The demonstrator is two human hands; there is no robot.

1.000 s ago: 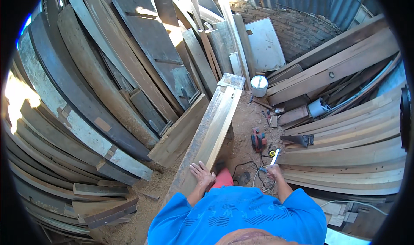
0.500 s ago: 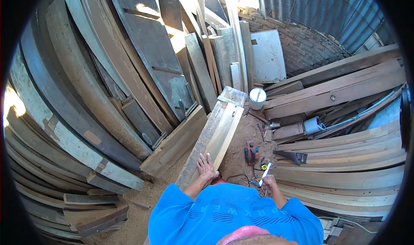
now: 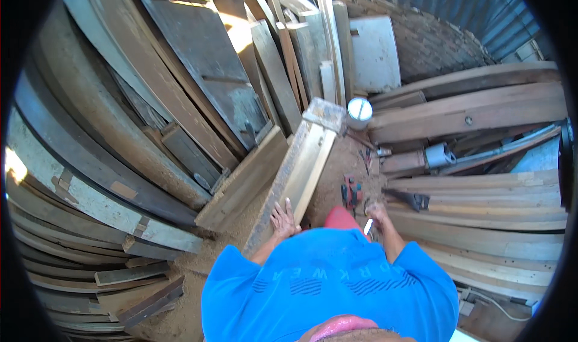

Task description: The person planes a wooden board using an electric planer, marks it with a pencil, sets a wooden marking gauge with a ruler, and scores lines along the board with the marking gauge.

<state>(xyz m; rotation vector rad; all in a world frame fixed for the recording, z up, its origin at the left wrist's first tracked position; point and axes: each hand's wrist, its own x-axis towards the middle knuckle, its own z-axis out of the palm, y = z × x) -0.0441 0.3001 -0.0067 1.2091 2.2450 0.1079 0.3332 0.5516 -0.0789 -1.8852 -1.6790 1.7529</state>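
Observation:
My left hand (image 3: 285, 220) lies spread on the near part of a long, dirt-crusted board (image 3: 279, 192), its fingers apart. Along the board's right side runs a paler wooden strip (image 3: 308, 183). Low on the right, my right hand (image 3: 377, 212) is curled near the ground. A white, narrow flat piece (image 3: 368, 226) shows beside its fingers; what the hand grips is too small to make out. Just beyond it sits a red and black power tool (image 3: 351, 192) on the dirt. The yellow tape measure seen earlier cannot be made out.
A white bucket (image 3: 360, 113) stands by the board's far end. A handsaw (image 3: 409, 198) lies across stacked planks (image 3: 481, 188) on the right. Tall boards (image 3: 198, 59) lean on the left. Another thick plank (image 3: 244, 179) lies beside mine, with sawdust around it.
My right hand has moved forward, covering the spot near the tape measure. Less of the white piece shows. A red-clad knee has come into view. My left hand stays on the board.

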